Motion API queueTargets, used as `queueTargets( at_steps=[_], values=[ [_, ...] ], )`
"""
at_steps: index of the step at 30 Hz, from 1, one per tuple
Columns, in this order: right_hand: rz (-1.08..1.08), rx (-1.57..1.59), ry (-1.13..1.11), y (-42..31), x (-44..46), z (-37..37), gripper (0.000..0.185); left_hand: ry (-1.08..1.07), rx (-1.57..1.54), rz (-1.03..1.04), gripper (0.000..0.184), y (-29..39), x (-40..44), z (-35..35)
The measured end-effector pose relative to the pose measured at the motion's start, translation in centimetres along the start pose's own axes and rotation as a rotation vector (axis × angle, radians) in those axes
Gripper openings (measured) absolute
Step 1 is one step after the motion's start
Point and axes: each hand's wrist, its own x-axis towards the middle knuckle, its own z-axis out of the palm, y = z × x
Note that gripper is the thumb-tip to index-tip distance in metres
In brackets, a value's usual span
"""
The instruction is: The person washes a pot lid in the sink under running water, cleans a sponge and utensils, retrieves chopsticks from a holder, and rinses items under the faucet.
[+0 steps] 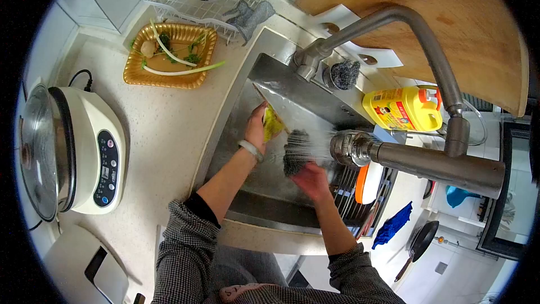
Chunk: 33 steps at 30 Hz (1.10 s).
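Over the metal sink (229,205), my left hand (256,128) is closed around a yellow cloth or sponge (272,124). A thin brown stick-like edge runs beside that hand; what it belongs to is unclear. My right hand (310,180) grips a dark scouring pad (296,152), to the right of my left hand. Water sprays from the faucet head (347,147) onto the pad and my right fingers.
A golden tray (130,73) with scallions and greens stands at the upper left, near a wire rack (191,1). A cooker (95,152) is on the left. Beyond the sink are a yellow detergent bottle (396,110), another scourer (344,74) and a wooden board (450,39).
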Motion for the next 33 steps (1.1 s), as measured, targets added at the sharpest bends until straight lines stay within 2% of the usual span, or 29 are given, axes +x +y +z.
queueTargets(
  at_steps=[2, 5, 7, 8, 10, 14, 16, 17, 19, 20, 22, 23, 25, 26, 29, 31, 32, 33],
  values=[
    [0.009, -0.001, 0.000, 0.6, 0.5, -0.1, 0.028, 0.089, -0.031, -0.036, 0.029, -0.1, 0.3, 0.0],
    [0.005, 0.109, -0.144, 1.4, 1.5, -1.0, 0.032, 0.090, -0.043, -0.026, 0.030, -0.6, 0.9, -0.6],
    [-0.074, 0.021, -0.343, 0.8, 0.7, 2.8, 0.049, 0.083, -0.031, -0.030, 0.030, -0.5, 0.8, -0.7],
    [-0.074, 0.020, -0.343, 1.0, 1.1, 3.0, 0.049, 0.075, -0.019, -0.034, 0.030, -0.5, 0.8, -0.7],
    [-0.232, -0.281, -0.014, 1.4, 1.8, 3.4, 0.034, 0.080, -0.029, -0.021, 0.030, -0.6, 0.7, -0.6],
    [-0.258, -0.351, 0.067, 0.8, 2.6, 4.1, 0.031, 0.063, -0.053, -0.007, 0.030, -0.7, 1.0, -0.7],
    [-0.101, -0.071, -0.237, 0.4, 3.6, 2.0, 0.027, 0.053, -0.046, -0.009, 0.031, -0.4, 0.6, -0.4],
    [-0.103, -0.071, -0.237, 0.5, 4.1, 1.2, 0.027, 0.043, -0.037, -0.008, 0.031, -0.2, 0.5, -0.3],
    [-0.045, 0.107, -0.559, 0.8, 4.6, 0.3, 0.025, 0.041, 0.055, 0.053, 0.031, -2.4, 2.8, -2.1],
    [-0.044, 0.107, -0.560, 0.9, 4.1, 1.8, 0.025, 0.041, 0.146, 0.115, 0.031, -3.1, 3.6, -2.8],
    [-0.276, -0.150, 0.042, 1.0, 2.3, 6.0, 0.027, 0.033, 0.104, 0.098, 0.031, -2.9, 3.3, -2.6],
    [-0.276, -0.150, 0.044, 0.9, 2.3, 5.8, 0.027, 0.023, 0.061, 0.079, 0.031, -2.8, 3.0, -2.5],
    [-0.334, -0.193, -0.105, 0.9, 2.5, 5.3, 0.031, -0.023, 0.019, 0.005, 0.031, -1.5, 1.6, -1.5],
    [-0.333, -0.193, -0.108, 0.9, 2.6, 5.1, 0.031, -0.067, -0.023, -0.066, 0.032, -0.9, 1.1, -1.1],
    [-0.398, -0.126, 0.017, 1.0, 3.2, 3.5, 0.028, -0.017, -0.043, -0.064, 0.033, -0.8, 0.6, -0.7],
    [-0.232, 0.072, -0.330, 0.4, 4.4, 1.6, 0.019, -0.018, -0.021, -0.050, 0.033, -0.9, 0.6, -0.8],
    [-0.232, 0.072, -0.330, 0.4, 4.8, 1.2, 0.019, -0.020, 0.001, -0.034, 0.034, -0.9, 0.6, -0.8],
    [-0.197, 0.172, -0.489, 0.5, 5.2, 1.5, 0.017, -0.021, 0.001, -0.035, 0.034, -1.1, 0.6, -0.9]
  ],
)
